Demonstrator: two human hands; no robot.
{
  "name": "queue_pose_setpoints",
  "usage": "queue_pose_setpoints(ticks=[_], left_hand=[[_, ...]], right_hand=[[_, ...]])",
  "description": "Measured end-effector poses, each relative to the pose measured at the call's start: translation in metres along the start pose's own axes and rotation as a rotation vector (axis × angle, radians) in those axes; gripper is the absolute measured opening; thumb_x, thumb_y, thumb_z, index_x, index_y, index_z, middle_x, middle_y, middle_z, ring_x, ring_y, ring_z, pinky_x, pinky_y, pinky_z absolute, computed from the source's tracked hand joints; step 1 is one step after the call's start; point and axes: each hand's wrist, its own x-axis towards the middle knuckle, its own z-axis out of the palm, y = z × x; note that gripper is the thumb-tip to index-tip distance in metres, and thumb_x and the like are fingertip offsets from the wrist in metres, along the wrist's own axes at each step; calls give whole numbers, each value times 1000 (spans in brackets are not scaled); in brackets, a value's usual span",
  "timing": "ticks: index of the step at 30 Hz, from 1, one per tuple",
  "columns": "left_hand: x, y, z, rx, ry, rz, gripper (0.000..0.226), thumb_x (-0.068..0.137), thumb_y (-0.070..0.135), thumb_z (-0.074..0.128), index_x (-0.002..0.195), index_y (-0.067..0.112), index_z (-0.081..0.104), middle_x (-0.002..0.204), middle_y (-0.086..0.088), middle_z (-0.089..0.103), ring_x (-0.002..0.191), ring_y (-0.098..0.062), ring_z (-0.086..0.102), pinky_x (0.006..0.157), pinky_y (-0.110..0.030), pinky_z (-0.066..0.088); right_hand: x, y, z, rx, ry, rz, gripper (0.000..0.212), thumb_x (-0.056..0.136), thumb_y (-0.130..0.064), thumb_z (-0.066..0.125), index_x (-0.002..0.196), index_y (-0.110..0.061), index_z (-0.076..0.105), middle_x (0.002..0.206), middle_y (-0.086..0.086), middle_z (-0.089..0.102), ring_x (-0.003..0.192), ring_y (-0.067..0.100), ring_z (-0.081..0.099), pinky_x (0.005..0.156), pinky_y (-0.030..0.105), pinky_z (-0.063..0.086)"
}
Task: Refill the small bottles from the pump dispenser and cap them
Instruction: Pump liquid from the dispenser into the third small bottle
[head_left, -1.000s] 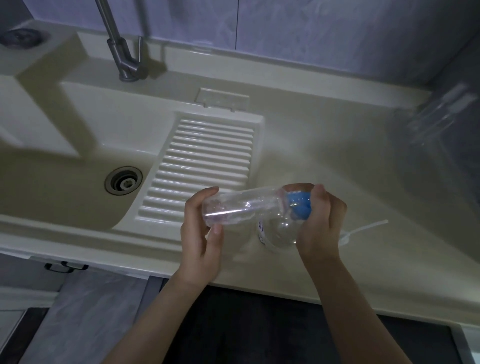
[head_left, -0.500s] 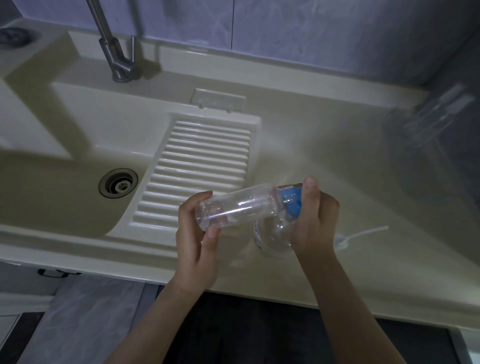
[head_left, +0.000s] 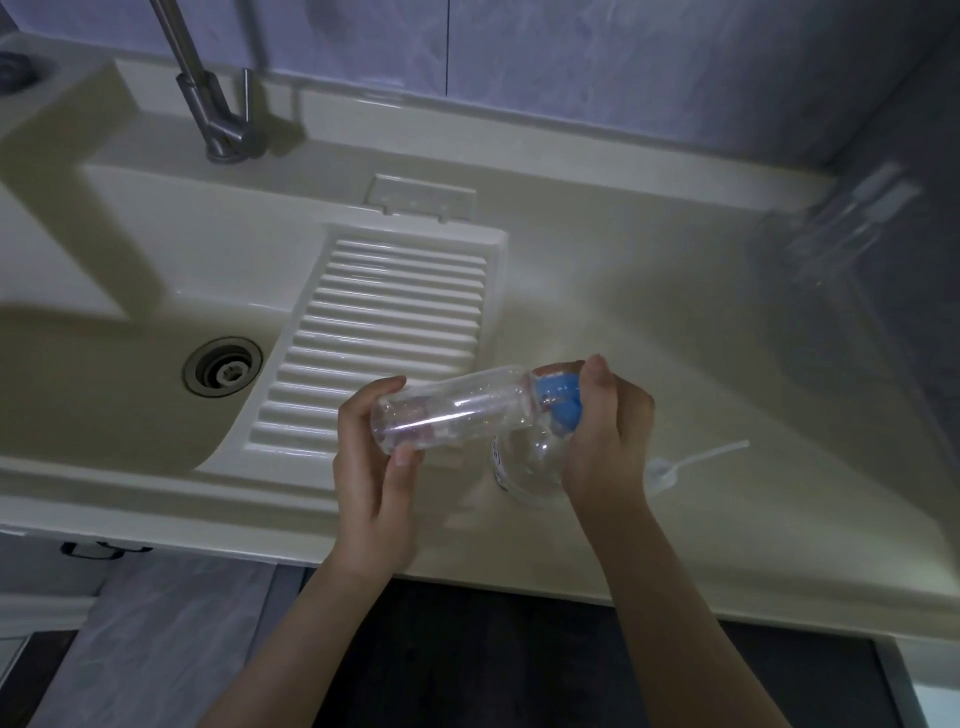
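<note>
At the far left a metal tap (head_left: 218, 114) rises behind the sink (head_left: 130, 249), and the round drain (head_left: 222, 367) sits in the basin floor. Just right of the drain slopes a ribbed washboard (head_left: 384, 338). Over its near edge the left hand (head_left: 376, 467) curls its fingers and thumb around the base of a clear bottle (head_left: 452, 410), which lies almost level, its neck pointing right. The right hand (head_left: 605, 431) wraps its fingers around the blue cap (head_left: 558, 397) at that neck. Below the neck, partly hidden by the right hand, stands a second clear bottle (head_left: 524, 462) on the counter (head_left: 675, 322). Right of the hand a white dip tube (head_left: 696, 460) lies on the counter. At the far right more clear bottles (head_left: 841, 228) stand blurred against the wall.
</note>
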Motion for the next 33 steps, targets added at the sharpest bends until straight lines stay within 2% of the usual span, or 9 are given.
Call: queue_pose_setpoints(ticks=[4,7,9,11,15,17,24,29,33], left_hand=[[0,-2,1,5,1,22,36,91,56,45,121,37,46,93,11,51,70,-16,47,61,-32,39],[0,-4,1,-6,1,18,37,91,56,45,122,35,46,91,1,50,70,-20,45,62,-34,38],[0,-3,1,-9,1,9,38,90,57,45,122,34,46,91,-2,50,70,-19,46,63,-33,38],[0,-1,2,-5,3,8,38,90,57,45,121,34,46,92,1,51,71,-18,47,63,-33,39],[0,0,2,5,4,10,38,90,57,45,121,35,46,94,13,52,74,-15,48,63,-34,40],[0,-1,1,7,4,12,39,91,56,44,122,33,46,94,12,52,73,-16,48,63,-34,40],[2,-5,1,15,2,35,45,93,53,42,121,18,44,83,9,50,62,-15,44,58,-29,37],[2,-5,2,9,7,42,41,93,51,42,121,22,45,81,6,50,63,-15,44,59,-27,37],[2,-6,2,15,9,43,37,94,45,41,121,20,45,80,4,51,61,-15,44,58,-26,36]], right_hand=[[-2,-2,0,-26,6,-5,77,78,-60,26,57,6,58,45,-6,56,52,24,57,59,45,49],[-2,-3,-1,-49,-8,-22,78,78,-62,24,55,7,53,41,-13,51,43,6,47,55,36,41],[-3,-3,-2,-51,-16,-17,77,77,-62,25,54,7,51,39,-13,48,42,3,45,54,35,39],[-4,-5,-2,-42,-22,-6,74,77,-61,27,53,4,53,41,-13,51,45,9,47,55,39,43],[-2,-5,-2,8,-10,46,58,75,-61,29,47,-20,60,44,-6,54,51,23,54,61,45,48],[0,-4,-1,1,-13,18,53,77,-58,28,48,-31,64,47,-3,56,55,28,57,63,49,49],[1,-2,-1,-3,-25,-13,47,76,-49,30,56,-26,66,56,5,64,60,28,61,62,48,50],[-2,-2,-1,-20,-12,-10,58,78,-58,26,42,-19,48,41,-11,51,46,11,46,56,43,44],[-2,-2,-1,-25,-17,-44,54,81,-60,23,46,-38,57,44,-15,52,46,4,45,56,35,40]])
